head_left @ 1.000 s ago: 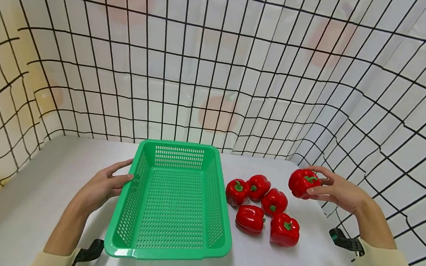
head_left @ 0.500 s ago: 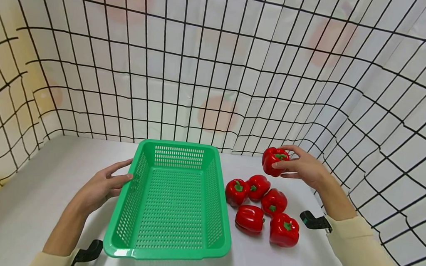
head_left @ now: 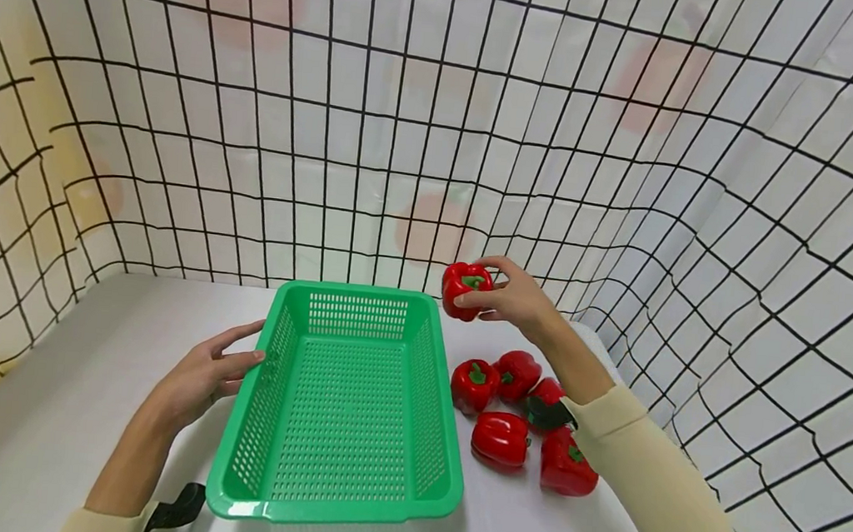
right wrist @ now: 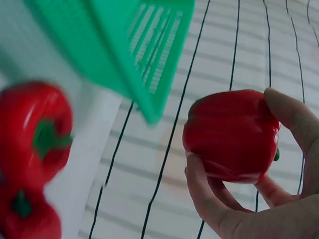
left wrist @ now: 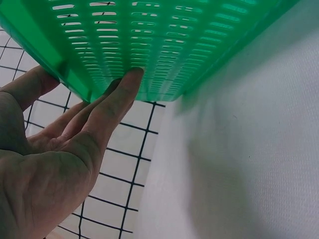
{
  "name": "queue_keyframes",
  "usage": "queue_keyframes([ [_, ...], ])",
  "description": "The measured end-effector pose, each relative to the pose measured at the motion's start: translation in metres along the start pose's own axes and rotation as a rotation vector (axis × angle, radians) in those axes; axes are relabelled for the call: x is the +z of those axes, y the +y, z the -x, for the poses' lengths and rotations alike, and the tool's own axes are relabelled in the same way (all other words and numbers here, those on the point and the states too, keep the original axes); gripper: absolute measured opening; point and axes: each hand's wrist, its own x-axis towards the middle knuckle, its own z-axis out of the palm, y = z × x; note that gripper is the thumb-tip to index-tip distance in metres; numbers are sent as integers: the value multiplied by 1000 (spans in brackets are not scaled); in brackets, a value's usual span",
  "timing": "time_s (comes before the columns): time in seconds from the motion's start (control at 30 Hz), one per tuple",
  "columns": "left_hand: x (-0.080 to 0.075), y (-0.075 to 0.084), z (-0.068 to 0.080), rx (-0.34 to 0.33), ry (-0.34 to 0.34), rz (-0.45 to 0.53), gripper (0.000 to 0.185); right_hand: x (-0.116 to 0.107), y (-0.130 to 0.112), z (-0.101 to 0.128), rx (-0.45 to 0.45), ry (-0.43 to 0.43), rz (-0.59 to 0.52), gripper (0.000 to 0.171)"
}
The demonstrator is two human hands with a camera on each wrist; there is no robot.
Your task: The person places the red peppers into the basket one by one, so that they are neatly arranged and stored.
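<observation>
Our right hand point(head_left: 517, 300) has its fingers curled round a glossy red bell pepper point(head_left: 466, 289), lifted clear of the white tabletop point(head_left: 47, 403) just beyond the far right corner of the green perforated plastic basket point(head_left: 348, 402). Our left hand point(head_left: 203, 370) rests flat-fingered against the basket's left wall. The pepper's short stem-to-base axis seems roughly upright, green stem up, though the wrist view is blurred. The fingertip hold could let the smooth skin slip, so the pepper might strike the rim.
</observation>
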Motion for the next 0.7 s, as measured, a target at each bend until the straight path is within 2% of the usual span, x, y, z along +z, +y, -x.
queue_keyframes([
  [0.17, -1, 0, 0, -4, 3, 14, 75, 39, -17, -12, -46, 21, -15, 73],
  [0.4, -2, -1, -1, -7, 5, -1, 75, 86, -33, -24, -95, 4, -55, 70],
  [0.7, -2, -1, -1, -8, 2, -2, 75, 137, -39, -33, -119, 1, -39, 67],
])
